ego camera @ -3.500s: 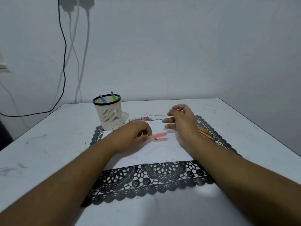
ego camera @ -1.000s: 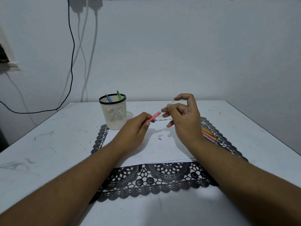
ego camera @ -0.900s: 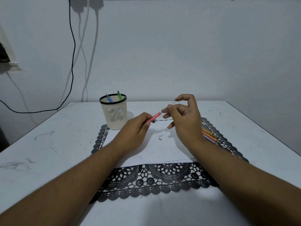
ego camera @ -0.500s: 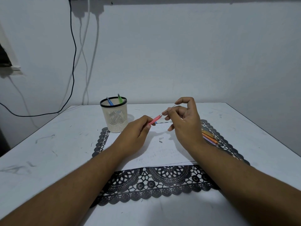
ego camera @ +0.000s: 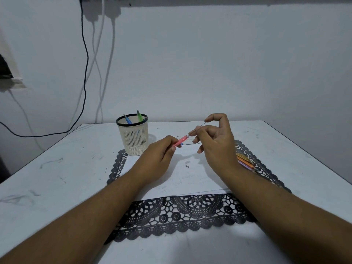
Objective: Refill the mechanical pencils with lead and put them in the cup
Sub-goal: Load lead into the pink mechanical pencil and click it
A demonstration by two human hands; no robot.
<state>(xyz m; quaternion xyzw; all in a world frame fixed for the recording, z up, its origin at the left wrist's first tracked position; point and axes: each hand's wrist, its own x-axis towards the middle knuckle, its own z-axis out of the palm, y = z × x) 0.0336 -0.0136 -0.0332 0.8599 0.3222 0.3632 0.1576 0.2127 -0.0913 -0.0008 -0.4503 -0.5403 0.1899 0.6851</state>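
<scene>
Plain white table against a bare wall, black lace mat nearest us with a white sheet on it, and above that the left hand grips the pink pencil, tilted up to the right. The right hand pinches a thin lead between thumb and forefinger, and over the last second that lead has slid lower, so the refill looks underway. More pencils wait beside the right wrist; further back the cup holds a blue and a green one.

Two bare forearms, no sleeves, bare hands
</scene>
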